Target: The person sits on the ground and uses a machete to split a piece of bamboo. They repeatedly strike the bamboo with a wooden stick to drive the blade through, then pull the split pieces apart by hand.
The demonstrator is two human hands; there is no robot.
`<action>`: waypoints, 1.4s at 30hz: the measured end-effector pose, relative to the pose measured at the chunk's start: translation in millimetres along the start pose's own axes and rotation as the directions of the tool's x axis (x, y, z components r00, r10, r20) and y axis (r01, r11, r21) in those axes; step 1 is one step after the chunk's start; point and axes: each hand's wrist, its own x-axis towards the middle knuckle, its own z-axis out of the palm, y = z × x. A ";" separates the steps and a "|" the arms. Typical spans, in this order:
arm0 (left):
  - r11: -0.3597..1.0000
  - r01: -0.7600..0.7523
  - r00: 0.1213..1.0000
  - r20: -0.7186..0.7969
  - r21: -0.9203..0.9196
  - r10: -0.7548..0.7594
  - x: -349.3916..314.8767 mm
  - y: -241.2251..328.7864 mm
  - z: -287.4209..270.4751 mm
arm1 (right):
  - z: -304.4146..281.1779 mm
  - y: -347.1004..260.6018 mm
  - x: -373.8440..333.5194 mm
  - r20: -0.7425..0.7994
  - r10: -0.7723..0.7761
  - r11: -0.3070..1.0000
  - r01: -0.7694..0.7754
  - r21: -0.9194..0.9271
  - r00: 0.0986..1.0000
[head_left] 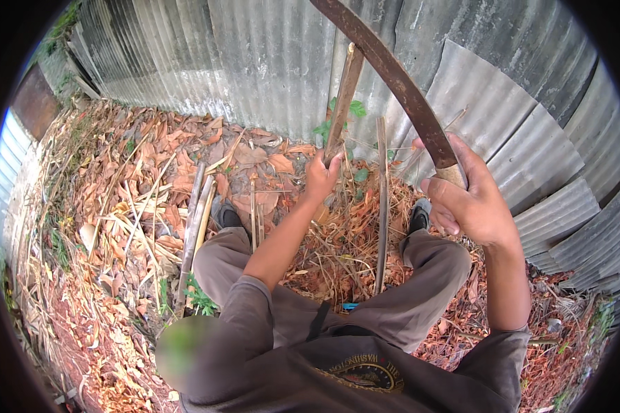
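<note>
My right hand (477, 201) is wrapped around the pale handle of a machete (405, 89). Its long, curved, rust-brown blade rises up and to the left, its far end cut off by the upper edge of the view. Lower and to the left, my left hand (322, 177) is closed around a brown wooden stake (344, 100), which tilts slightly to the right with its top just under the blade. Whether blade and stake touch, I cannot tell. Between my legs and to the right of my left hand, a thin wooden strip (382, 213) stands or leans near-vertical.
Corrugated metal sheets (269, 76) form a fence across the far side, with overlapping pieces at the right. Dry leaves (179, 144) cover the ground at left. Several wooden poles (192, 224) lie beside my left leg. Green leafy stems (357, 109) grow by the fence.
</note>
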 end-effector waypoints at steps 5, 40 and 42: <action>0.999 -0.044 0.998 -0.038 0.022 0.045 -14.0 -45.5 1.2 | -6.3 22.4 13.9 0.132 0.122 0.991 -0.128 0.038 0.984; 0.994 0.015 1.000 0.002 -0.105 -0.014 -14.9 -62.5 -2.8 | 30.3 7.8 6.8 -0.191 -0.295 0.926 0.230 -0.300 0.936; 0.997 0.026 1.000 0.003 -0.069 -0.026 -13.8 -75.4 -6.6 | 33.6 1.5 11.1 -0.215 -0.351 0.907 0.273 -0.321 0.911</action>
